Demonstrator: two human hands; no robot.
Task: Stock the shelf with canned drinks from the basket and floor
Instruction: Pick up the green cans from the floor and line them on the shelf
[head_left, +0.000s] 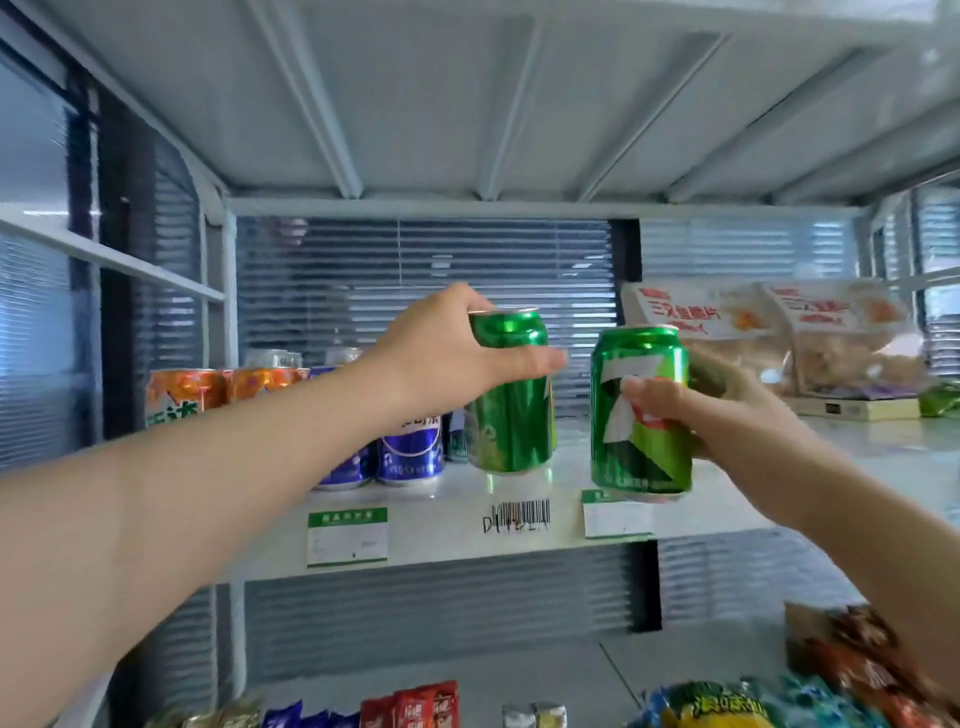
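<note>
Centre frame: a shiny green metal drink can (511, 395) is gripped near its top by the left hand (447, 348), base on the white shelf board (857, 447). Right of centre: a second green can with white lettering (640, 410) is clasped in the right hand (727, 415), tilted, at the shelf edge.

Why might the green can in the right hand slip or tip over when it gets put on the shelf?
The green can looks shiny and smooth, so it could slide a bit in the right hand. It is tall and narrow, so a bump might tip it, and then it would probably roll. The shelf looks flat, so set upright it should likely stand.
</note>
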